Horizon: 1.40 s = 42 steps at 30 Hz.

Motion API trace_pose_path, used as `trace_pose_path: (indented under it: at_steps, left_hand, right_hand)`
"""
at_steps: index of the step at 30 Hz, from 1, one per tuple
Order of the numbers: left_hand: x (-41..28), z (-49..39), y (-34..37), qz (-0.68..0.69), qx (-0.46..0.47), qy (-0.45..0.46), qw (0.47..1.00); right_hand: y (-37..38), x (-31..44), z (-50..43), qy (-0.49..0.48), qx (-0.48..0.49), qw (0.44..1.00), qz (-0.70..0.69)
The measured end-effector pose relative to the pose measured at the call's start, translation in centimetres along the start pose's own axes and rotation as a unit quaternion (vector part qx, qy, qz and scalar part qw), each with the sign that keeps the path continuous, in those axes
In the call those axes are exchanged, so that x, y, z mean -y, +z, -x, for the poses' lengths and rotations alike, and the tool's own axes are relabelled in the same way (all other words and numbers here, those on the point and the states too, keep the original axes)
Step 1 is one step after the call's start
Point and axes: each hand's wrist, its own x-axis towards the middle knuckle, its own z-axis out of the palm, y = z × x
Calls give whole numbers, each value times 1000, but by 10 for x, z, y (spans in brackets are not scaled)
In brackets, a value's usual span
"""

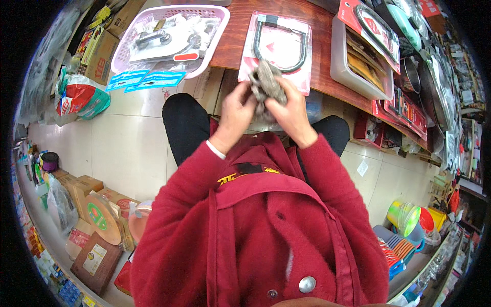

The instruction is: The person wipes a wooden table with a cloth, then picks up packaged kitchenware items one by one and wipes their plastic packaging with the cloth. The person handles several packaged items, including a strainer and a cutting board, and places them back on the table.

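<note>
Above my lap, my left hand (237, 115) and my right hand (293, 115) both grip a crumpled grey-brown cloth (264, 82), blurred in places. It bunches up between my fingers and covers part of what lies behind. Just beyond the cloth, a black U-shaped lock (305, 48) rests on a red-and-white packaging card (247, 51) at the edge of the reddish wooden table (230, 34). The cloth overlaps the card's lower part in view; whether it touches the card I cannot tell.
A pink plastic basket (220, 28) of bagged metal hardware stands at the left. To the right is a clear plastic bin (339, 71) holding brown packets. Cardboard boxes (86, 186) line the floor at left, and colourful buckets (402, 218) stand at lower right.
</note>
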Motion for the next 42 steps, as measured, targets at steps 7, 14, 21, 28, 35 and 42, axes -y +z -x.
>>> trace_pose_path:
  at_steps: [7,14,21,28,35,42]
  left_hand:
    - [6,-59,-24,-50,-196,121,972]
    - [11,-104,-22,-249,-105,139,953]
    - [27,-126,-8,-461,-71,149,872]
    - [21,-127,-1,-470,-31,101,876]
    - [28,-130,1,-451,-57,94,886]
    - [23,-132,-1,-466,-25,90,880]
  right_hand:
    - [58,-10,-96,-133,60,893,426]
    - [23,-9,-24,-79,66,907,408]
    - [-55,2,-29,-13,63,946,316]
    - [-3,-43,-153,-166,-16,940,298]
    - [33,-67,-182,-99,33,924,368]
    - [-24,-42,-127,-21,148,918,368]
